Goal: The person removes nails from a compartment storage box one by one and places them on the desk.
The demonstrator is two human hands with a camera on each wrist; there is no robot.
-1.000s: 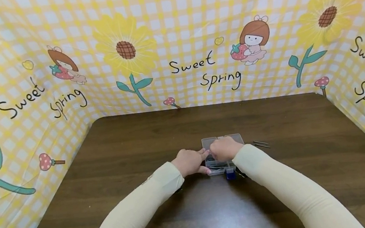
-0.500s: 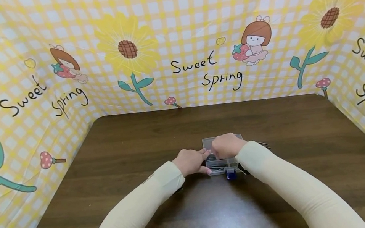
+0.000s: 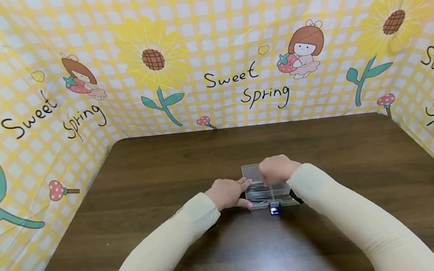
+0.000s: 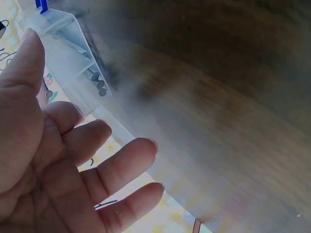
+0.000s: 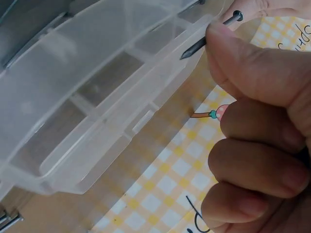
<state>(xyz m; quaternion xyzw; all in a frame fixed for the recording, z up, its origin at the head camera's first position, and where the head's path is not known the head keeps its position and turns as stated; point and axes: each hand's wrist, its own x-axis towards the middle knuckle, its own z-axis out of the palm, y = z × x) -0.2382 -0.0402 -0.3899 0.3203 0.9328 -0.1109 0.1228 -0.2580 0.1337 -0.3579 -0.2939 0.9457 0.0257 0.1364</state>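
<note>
A clear plastic compartment box (image 3: 251,172) stands on the table with its lid raised at the back. Several grey nails (image 3: 256,188) lie in its left compartments, and their heads (image 4: 95,76) show through the side in the left wrist view. My right hand (image 3: 279,168) is over the box's back right part, pinching one nail (image 5: 196,47) between thumb and index finger, its point angled down. My left hand (image 3: 224,193) rests at the box's left side, fingers extended and spread, thumb by the front corner and index finger by the lid.
A blue latch (image 3: 275,209) sticks out at the box's front. Loose nails (image 5: 10,221) lie on the table beside the box in the right wrist view. Yellow checked cloth (image 3: 204,41) walls in the brown table (image 3: 162,161) at the back and sides.
My right hand has moved right across the box, uncovering the nails in the left compartments. The loose nails at the right are now hidden behind my arm in the head view. My left hand stays put.
</note>
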